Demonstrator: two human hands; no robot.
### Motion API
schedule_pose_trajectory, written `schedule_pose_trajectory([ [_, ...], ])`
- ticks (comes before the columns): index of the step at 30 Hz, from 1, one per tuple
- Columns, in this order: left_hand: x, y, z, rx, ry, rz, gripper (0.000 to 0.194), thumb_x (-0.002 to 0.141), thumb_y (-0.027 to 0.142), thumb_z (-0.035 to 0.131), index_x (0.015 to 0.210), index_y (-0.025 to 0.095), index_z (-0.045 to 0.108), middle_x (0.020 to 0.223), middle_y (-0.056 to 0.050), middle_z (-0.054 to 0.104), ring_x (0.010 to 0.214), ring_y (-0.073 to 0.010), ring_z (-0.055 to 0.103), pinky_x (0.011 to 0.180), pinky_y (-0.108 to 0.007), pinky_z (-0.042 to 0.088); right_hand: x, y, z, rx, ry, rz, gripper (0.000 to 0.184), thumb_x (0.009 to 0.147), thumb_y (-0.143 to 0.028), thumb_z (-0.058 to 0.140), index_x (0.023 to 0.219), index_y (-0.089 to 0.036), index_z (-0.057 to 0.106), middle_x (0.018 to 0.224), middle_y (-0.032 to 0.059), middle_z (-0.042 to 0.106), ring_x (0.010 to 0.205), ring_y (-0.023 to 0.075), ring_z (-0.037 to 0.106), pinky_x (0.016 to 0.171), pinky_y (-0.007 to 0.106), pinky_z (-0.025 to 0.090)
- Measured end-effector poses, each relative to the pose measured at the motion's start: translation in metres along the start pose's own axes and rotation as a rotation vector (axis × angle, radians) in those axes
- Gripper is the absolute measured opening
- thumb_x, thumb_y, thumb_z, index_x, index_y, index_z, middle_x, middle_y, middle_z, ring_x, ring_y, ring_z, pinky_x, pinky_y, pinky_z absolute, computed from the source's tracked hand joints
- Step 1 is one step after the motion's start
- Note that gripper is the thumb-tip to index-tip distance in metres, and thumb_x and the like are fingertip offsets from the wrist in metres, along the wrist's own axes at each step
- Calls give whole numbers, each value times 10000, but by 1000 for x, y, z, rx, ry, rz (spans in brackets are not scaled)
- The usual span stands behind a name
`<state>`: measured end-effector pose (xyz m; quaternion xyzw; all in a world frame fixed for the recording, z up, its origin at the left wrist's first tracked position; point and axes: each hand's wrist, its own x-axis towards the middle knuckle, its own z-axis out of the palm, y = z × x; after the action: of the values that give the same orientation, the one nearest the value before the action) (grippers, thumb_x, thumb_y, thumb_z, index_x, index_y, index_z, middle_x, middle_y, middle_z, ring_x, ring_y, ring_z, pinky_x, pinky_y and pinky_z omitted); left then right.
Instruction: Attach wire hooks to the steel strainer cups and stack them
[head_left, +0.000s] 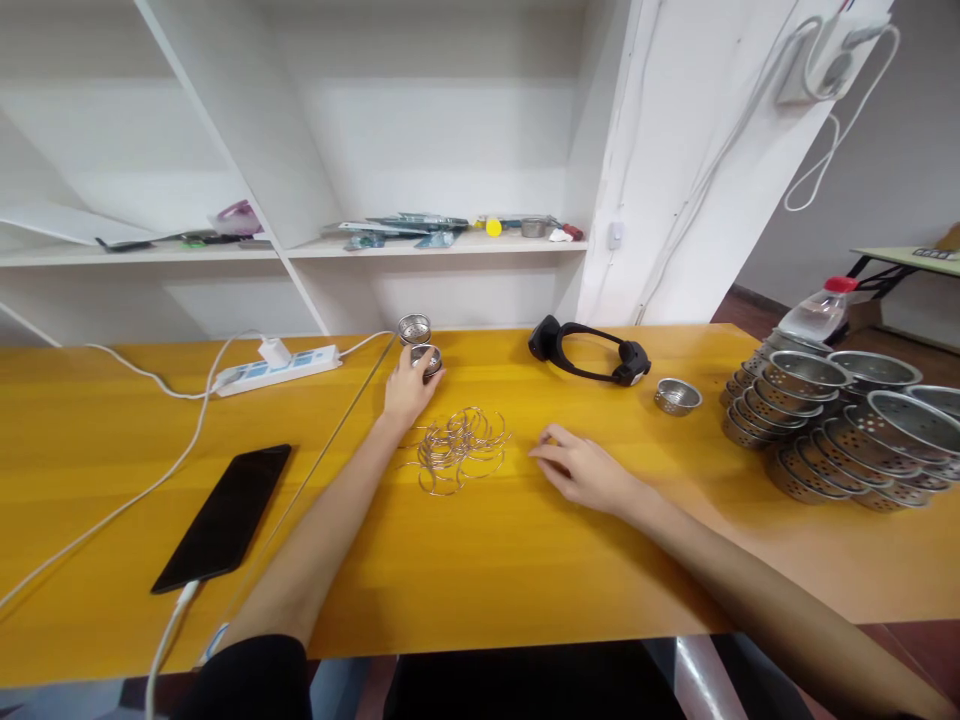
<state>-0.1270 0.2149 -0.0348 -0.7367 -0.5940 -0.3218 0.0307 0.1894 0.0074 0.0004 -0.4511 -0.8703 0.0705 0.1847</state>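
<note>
My left hand (409, 390) reaches to the back of the table, fingers wrapped over the rim of a small perforated metal cup (427, 360). Just behind it stands a second metal cup (414, 329). A loose tangle of thin metal wire rings (459, 450) lies on the table between my hands. To the right of the rings, my right hand (581, 468) hovers or rests low over the table, fingers loosely bent and apart, with nothing visible in them.
Stacks of perforated metal cups (810, 400) stand at the right, with a single cup (679, 397) beside them. A black headset (592, 355) lies at the back. On the left are a black phone (225, 520), a power strip (279, 370) and white cables. White shelves (442, 245) rise behind the table.
</note>
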Motion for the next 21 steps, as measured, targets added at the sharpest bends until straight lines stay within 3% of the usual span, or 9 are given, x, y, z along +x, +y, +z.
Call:
schedule_pose_trajectory([
  [7,0,-4,-2,-136,113,-99,620,891,350,715,1460,203,519,1524,-210,500,1355,-436,591,1109,-548,515,0,-2,-2,-1,-26,10,276,1057,-183,502,1192,-201,742,1188,114,646,851,189,684,829,358,580],
  [12,0,-4,-6,-115,131,-153,671,846,450,794,1420,219,535,1496,-206,533,1343,-457,595,1091,-553,518,1,-2,-2,18,-22,10,276,1057,-183,505,1200,-199,740,1194,121,644,874,199,691,852,373,586],
  [17,1,-2,-8,-140,164,-134,537,897,518,749,1315,218,598,1330,-174,667,1276,-407,644,1084,-506,515,1,-1,-1,20,-18,18,270,1055,-180,510,1194,-198,741,1185,118,642,877,196,692,863,369,585],
  [21,-4,5,-10,-143,97,-25,511,921,548,718,1310,236,605,1342,-129,683,1245,-362,668,1086,-473,509,2,-2,-1,7,-22,19,271,1053,-177,512,1200,-197,738,1182,115,638,861,191,685,849,365,587],
])
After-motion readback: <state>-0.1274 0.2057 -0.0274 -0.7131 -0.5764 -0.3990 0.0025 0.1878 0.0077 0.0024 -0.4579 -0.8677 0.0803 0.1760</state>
